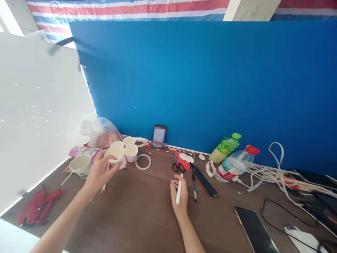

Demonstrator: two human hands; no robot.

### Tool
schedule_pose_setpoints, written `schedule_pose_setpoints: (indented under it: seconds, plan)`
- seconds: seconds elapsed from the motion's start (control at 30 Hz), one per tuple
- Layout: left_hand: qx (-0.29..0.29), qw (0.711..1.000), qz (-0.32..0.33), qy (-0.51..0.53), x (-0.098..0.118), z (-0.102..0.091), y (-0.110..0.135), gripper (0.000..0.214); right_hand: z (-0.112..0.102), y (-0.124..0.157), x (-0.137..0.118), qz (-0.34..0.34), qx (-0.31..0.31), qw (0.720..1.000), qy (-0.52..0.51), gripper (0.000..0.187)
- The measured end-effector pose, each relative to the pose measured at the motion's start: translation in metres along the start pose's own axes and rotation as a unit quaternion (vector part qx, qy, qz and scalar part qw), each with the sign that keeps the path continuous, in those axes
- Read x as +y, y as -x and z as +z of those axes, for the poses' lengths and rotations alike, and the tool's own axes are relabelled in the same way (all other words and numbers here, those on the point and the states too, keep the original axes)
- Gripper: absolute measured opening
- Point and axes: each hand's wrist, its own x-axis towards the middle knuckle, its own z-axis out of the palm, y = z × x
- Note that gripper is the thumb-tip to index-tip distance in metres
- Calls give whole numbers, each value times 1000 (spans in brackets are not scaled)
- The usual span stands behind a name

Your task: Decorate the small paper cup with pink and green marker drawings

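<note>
My left hand (pixel 98 173) is closed around a white paper cup (pixel 115 152), thumb and fingers on its sides. Right behind and beside it are more paper cups, one of them with a green leaf print (pixel 131 154). A larger paper cup (pixel 81 165) stands left of my left hand, with a thin stick leaning by it. In my right hand (pixel 182 202), a white marker (pixel 179 192) is held, tip pointing away from me. Black-handled scissors (pixel 178 167) lie just beyond that hand on red paper (pixel 184 162). A black pen (pixel 194 188) lies to its right.
A roll of tape (pixel 143 162) lies mid-table. Further right are a dark blue stick-like case (pixel 204 181), a green-capped bottle (pixel 225 148), a red-capped bottle (pixel 234 167), cables (pixel 279 182) and a phone (pixel 255 228). Red straps (pixel 38 207) lie at left; a blue panel (pixel 184 80) stands behind.
</note>
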Motion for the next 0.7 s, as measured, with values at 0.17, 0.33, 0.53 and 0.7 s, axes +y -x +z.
schedule_pose_setpoints:
  seconds: [0.17, 0.33, 0.53, 0.7]
  plan:
    - [120, 988, -81, -62, -24, -73, -28, 35, -1, 0, -2, 32, -14, 999, 21, 31]
    - [53, 980, -145, -124, -52, -104, -29, 39, -1, -1, -1, 57, -28, 997, 35, 35]
    - [-28, 969, -148, -196, -66, -99, -17, 49, -2, -2, -4, 74, -38, 996, 33, 36]
    - [-105, 959, -160, -212, -72, -86, -12, 52, -1, 0, -5, 73, -34, 996, 29, 37]
